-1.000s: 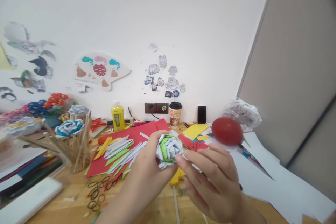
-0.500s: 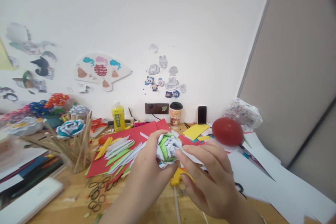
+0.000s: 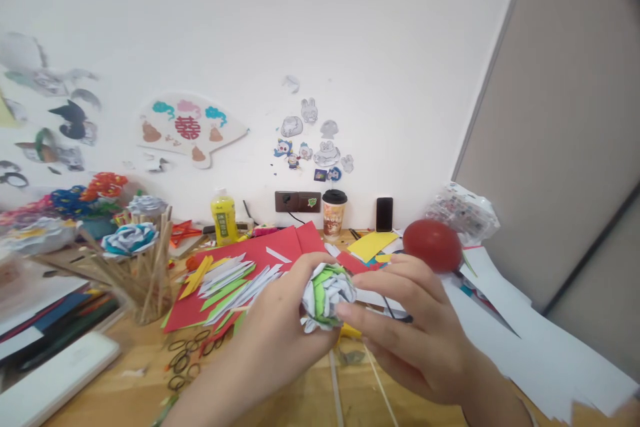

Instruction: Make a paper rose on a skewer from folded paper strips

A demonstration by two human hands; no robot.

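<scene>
A paper flower point(image 3: 327, 297) of folded white and light green petals is in the middle of the head view, above the table. My left hand point(image 3: 280, 313) is wrapped round it from the left, its fingers mostly hidden behind the petals. On the flower's right side, my right hand point(image 3: 425, 330) has its fingers apart, and one fingertip touches the petals. Behind the hands lie strips of white and green paper point(image 3: 233, 283) on a red sheet point(image 3: 180, 320). Below the flower, a yellow tool point(image 3: 350, 331) is partly covered by my hands.
At left, wooden sticks point(image 3: 157, 267) and a blue-and-white paper flower point(image 3: 131, 239) stand in a clear container. A yellow bottle point(image 3: 223, 219), a lidded cup point(image 3: 334, 217) and a phone point(image 3: 385, 215) stand along the wall. A red balloon point(image 3: 433, 245) and white sheets point(image 3: 540, 353) lie at right.
The flower has tilted and moved slightly right and down in my left hand. My right hand has shifted a little right, its fingertips still at the flower's right side.
</scene>
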